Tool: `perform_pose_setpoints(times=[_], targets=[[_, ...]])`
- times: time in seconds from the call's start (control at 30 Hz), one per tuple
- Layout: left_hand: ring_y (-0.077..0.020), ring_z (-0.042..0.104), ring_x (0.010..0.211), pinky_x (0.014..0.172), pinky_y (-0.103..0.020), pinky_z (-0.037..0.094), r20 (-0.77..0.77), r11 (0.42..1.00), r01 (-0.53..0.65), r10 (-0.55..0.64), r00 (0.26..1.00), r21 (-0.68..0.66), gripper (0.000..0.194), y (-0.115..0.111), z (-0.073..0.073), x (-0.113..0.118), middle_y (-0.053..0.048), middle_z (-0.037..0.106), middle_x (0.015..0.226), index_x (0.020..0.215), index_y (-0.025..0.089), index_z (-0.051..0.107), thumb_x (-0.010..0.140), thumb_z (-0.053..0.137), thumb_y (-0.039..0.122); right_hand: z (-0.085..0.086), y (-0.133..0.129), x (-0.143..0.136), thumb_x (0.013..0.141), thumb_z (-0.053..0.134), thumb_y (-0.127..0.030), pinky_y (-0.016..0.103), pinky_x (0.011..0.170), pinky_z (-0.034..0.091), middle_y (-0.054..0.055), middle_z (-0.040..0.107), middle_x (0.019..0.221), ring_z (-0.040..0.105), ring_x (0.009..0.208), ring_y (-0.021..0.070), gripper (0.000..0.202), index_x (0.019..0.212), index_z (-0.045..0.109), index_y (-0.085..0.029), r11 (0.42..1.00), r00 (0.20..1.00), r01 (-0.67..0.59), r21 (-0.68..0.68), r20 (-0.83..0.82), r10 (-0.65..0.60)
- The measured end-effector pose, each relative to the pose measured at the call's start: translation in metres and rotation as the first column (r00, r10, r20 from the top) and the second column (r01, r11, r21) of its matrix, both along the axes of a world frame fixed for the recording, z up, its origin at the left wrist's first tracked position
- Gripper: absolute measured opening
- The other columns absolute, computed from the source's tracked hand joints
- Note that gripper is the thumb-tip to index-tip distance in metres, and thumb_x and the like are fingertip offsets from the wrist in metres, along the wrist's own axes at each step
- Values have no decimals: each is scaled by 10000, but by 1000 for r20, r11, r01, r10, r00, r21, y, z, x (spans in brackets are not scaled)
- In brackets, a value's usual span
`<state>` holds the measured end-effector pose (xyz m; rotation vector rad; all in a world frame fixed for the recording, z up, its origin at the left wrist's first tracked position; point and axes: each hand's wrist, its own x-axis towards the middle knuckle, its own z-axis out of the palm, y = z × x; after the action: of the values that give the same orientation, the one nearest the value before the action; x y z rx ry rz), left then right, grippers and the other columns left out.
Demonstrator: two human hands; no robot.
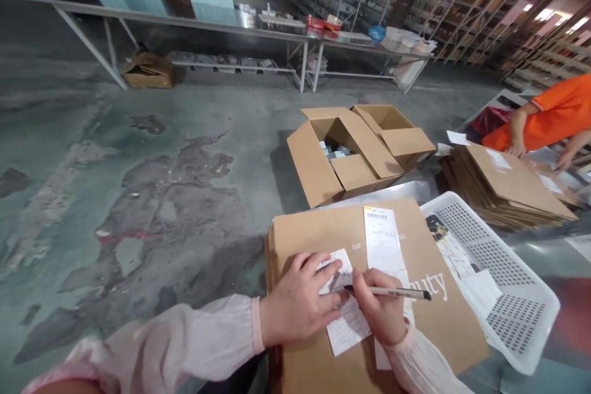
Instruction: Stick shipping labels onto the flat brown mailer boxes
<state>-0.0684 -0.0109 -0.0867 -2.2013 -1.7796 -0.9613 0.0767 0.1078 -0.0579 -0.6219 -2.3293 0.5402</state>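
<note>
Brown cardboard, stacked in flat sheets [318, 228], lay on a worktop [540, 250], with one long printed label [383, 240] and handwritten white paper [346, 333] on top. The paper showed above and below the left hand [302, 298]; I could not tell whether it was one sheet or two. One pen [397, 291] was gripped between the right hand's [383, 311] closed fingers, its shaft nearly level, its dark tip over the paper just beside the left fingers.

The left hand lay palm down, fingers open and slightly spread across the paper, its forearm reaching in from the lower left. The right forearm rose from the lower right, wrist low.

One white perforated basket [521, 286] stood to the right of the stack. Two open cartons, a nearer [307, 160] and a farther [409, 140], stood beyond; the nearer held small pale boxes [339, 152]. Another person's hand [517, 149] rested on a second cardboard stack [489, 175].
</note>
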Motion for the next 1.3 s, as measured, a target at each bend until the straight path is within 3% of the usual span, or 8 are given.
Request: perform_pose_setpoints(times=[0.57,1.0,1.3], targets=[[-315,445,1166,864,-448,360,-11,997,-24,25,1000,78,151,-1,0,3,-95,571,1252,950,282,670,854,586,361,-3,0,2,868,549,-246,231,428,304,-67,375,415,358,392,63,446,467,360,-195,996,999,23,-81,24,-21],[-328,440,1183,868,-473,359,-3,998,-15,15,1000,55,176,-1,-4,4,-101,566,1269,995,290,660,851,594,367,-1,0,2,865,536,-240,231,420,281,-69,346,412,334,385,62,451,467,328,-199,997,999,32,-70,15,-31],[-321,435,1182,877,-460,342,-9,1000,-5,5,1000,10,193,-2,1,3,-90,547,1289,1014,304,658,863,571,390,-2,-1,3,867,556,-230,231,428,322,-62,416,426,377,388,67,406,493,399,-198,993,996,72,-89,-51,-77]])
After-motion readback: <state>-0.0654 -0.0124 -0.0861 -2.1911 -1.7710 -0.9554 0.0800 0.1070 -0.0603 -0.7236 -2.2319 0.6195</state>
